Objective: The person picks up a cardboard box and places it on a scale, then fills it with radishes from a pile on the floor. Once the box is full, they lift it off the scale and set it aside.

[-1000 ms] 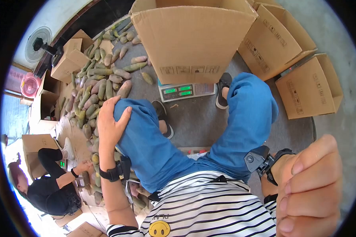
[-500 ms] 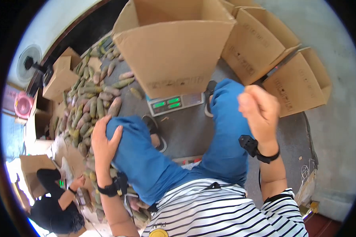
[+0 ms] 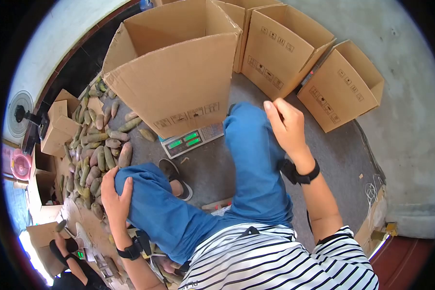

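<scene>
L hand (image 3: 115,195) lies on the L knee (image 3: 142,180) w/ fingers spread & nothing held; R hand (image 3: 289,128) hangs loosely half-curled by the R knee (image 3: 246,123), nothing visible in it either. The big open box (image 3: 179,84) stands on the scale (image 3: 202,139), lit display (image 3: 175,144) facing the knees, so for a true reading it's prob. best to keep both off box & scale. Produce (image 3: 101,158) is heaped to the L, 2 nearby open boxes (image 3: 270,53) line the R side, & the R knee leaves little room by the scale's R end.
</scene>
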Available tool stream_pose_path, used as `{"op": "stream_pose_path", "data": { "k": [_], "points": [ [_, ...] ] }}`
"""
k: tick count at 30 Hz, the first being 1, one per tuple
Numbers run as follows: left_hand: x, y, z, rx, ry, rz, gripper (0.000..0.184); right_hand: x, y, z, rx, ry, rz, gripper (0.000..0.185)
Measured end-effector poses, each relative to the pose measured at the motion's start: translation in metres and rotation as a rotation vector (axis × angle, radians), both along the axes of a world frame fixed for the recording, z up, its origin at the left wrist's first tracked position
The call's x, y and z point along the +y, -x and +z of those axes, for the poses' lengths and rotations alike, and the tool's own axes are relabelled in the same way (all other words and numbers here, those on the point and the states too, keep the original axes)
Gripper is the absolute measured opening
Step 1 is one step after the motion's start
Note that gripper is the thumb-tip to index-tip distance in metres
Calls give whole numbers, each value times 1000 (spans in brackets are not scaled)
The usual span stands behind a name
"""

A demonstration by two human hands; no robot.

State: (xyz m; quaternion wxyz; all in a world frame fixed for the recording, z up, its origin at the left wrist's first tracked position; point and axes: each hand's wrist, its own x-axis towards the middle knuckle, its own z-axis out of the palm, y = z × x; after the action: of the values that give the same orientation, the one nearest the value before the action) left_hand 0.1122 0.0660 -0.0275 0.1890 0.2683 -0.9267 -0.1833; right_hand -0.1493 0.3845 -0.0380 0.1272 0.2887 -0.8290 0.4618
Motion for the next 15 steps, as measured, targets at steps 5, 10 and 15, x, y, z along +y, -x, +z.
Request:
{"op": "stream_pose_path", "data": {
  "k": [5,10,15],
  "points": [
    [-6,-4,-7,8,65,23,39,30,23,-108,325,-719,-132,15],
    [-2,-5,-1,-4,66,20,39,67,-39,-71,-69,-734,215,26],
    [-3,0,-1,-22,64,-4,39,48,-82,49,-61,-503,302,59]
  ]
}}
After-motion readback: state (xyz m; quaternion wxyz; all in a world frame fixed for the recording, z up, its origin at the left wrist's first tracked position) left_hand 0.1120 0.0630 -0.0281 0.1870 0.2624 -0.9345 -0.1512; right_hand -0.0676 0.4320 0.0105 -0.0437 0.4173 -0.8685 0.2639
